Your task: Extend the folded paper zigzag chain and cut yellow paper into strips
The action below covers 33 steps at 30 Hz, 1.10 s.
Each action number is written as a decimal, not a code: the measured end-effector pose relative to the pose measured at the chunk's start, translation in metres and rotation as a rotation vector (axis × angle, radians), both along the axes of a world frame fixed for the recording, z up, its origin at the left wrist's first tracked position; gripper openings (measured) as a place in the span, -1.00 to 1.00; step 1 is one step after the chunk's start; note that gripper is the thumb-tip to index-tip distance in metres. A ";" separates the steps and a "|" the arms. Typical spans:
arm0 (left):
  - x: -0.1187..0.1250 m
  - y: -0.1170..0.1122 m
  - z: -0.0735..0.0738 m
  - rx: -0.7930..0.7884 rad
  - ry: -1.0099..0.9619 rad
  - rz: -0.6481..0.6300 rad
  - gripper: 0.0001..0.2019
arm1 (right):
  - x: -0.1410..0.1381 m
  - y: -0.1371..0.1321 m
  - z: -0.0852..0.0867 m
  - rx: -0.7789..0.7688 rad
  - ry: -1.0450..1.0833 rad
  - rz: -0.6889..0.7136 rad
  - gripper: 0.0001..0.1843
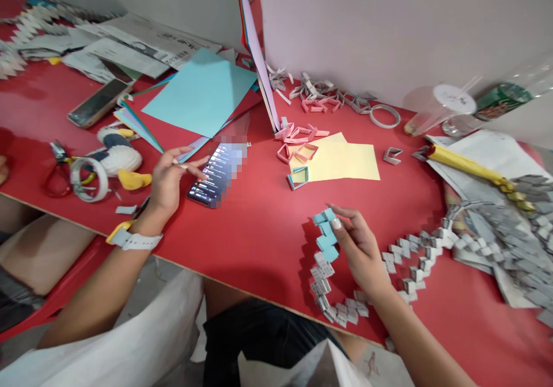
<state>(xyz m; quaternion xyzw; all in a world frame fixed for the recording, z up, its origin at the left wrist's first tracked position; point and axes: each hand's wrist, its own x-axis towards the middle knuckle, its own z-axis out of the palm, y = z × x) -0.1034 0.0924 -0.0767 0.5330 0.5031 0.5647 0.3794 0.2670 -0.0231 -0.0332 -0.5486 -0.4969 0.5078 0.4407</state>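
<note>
Right now the right hand (360, 249) pinches the blue end of a folded-paper chain (328, 260) betw. thumb & fingertips, low on the red table (259, 226). Chain's top links are light blue, the rest grey newsprint; it curls down toward the table's near edge, loops under the wrist, then zigzags away to the right of the hand into a big grey pile of folded strips (514, 231).

Left hand (166, 182) is open, not gripping anything: fingers stretched, tips touching the screen of a phone (216, 174) that lies flat on the table, well left of the chain. A white watch w/ yellow trim (129, 238) sits on that wrist.

Taking the phone as ref: just beyond it, a stack of coloured sheets w/ a light blue sheet (201, 90) on top. Right of it, a yellow sheet (341, 159) w/ small pink & blue folded pieces (298, 145) on and beside it. Left of it, a plush duck (116, 154), a tape roll (88, 179) and red-handled scissors (58, 174). Farther left & back, a second phone (97, 102) and newspapers (129, 47). Far right & back, a plastic cup w/ straw (436, 110) lying near the wall, another tape ring (385, 116) beside it.
</note>
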 end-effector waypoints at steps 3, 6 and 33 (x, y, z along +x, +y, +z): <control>-0.001 0.000 -0.004 -0.082 0.048 -0.025 -0.67 | 0.000 0.000 0.000 -0.002 0.003 0.004 -0.72; -0.002 0.001 -0.009 -0.131 0.089 -0.081 -0.49 | 0.000 0.001 -0.001 0.005 0.005 0.005 -0.72; 0.002 -0.003 -0.006 -0.113 0.087 0.014 -0.45 | 0.001 0.000 0.000 -0.047 -0.015 0.000 -0.67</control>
